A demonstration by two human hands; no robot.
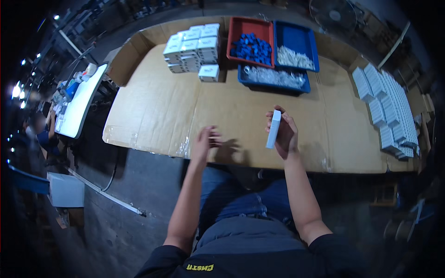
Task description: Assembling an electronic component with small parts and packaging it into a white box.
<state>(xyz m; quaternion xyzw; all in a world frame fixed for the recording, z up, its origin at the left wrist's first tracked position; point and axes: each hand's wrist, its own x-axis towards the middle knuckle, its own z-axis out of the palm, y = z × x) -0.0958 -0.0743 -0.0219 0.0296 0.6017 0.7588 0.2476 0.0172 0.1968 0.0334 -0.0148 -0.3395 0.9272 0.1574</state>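
Note:
In my right hand (288,134) is a slim white box (273,130), held on edge above the front part of the cardboard-covered table (236,104). The fingers wrap round its far end and right side. My left hand (204,140) hovers over the table's front edge, apart from the box, fingers spread and nothing in them. Farther back, a single white box (208,72) sits before a stack of similar white boxes (190,48).
At the back, a red tray (251,25) holds blue pieces and a blue tray (296,34) holds white pieces. Clear plastic pieces fill a second blue tray (273,88). Rows of white boxes (388,106) line the right end. A person (46,134) works at a white table (83,99) far left.

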